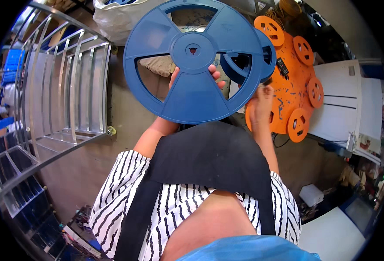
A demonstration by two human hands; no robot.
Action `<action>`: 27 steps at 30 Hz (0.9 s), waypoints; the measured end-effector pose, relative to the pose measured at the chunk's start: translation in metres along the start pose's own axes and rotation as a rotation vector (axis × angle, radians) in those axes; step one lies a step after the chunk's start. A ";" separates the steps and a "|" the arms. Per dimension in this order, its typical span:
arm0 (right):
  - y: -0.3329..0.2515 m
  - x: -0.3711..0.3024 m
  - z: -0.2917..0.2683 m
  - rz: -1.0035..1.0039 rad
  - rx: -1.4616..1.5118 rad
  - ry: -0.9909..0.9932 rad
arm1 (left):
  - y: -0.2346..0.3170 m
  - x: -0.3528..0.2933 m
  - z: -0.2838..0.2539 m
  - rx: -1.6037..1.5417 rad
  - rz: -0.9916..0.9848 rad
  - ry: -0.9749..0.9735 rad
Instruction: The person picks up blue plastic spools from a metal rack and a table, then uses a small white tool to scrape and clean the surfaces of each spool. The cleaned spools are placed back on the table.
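A large blue plastic reel (pixel 200 98), spoked with open windows, is held up in front of me. My left hand (pixel 216 77) grips it from beneath; fingertips show through one window and the thumb through another, while the palm is hidden. My right hand (pixel 262 102) is beside the reel's lower right rim, over the edge of an orange table (pixel 285 98). Its fingers are curled together near a small dark bit; I cannot make out what they hold. A second blue reel (pixel 268 54) is partly hidden behind the first.
Orange slotted discs (pixel 315 92) ring the orange table, where small dark scraps and a black handheld device (pixel 282 68) lie. A metal rack (pixel 70 82) on casters stands left. White plastic sacking (pixel 113 19) is at the back, and a white panel (pixel 337 95) on the right.
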State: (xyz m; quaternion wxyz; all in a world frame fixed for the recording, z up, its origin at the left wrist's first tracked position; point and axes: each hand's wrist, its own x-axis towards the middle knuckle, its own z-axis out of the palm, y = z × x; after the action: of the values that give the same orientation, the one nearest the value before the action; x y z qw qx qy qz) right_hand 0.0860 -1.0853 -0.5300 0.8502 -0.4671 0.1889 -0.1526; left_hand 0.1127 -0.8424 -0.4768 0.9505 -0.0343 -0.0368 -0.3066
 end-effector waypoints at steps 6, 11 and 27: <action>0.003 -0.007 0.072 -0.153 -0.375 -0.381 | -0.002 0.006 0.004 -0.026 -0.105 -0.025; -0.005 0.001 0.099 -0.262 -0.254 -0.324 | -0.015 0.005 0.012 -0.044 -0.048 -0.069; -0.029 -0.027 0.107 -0.235 -0.350 -0.193 | -0.039 -0.006 0.027 -0.082 -0.011 -0.044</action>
State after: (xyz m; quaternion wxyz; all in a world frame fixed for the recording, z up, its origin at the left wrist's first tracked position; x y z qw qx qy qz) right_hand 0.1095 -1.0095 -0.4477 0.7468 -0.6386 0.0745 -0.1702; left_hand 0.0839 -0.8685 -0.4488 0.9455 -0.0798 -0.0452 -0.3125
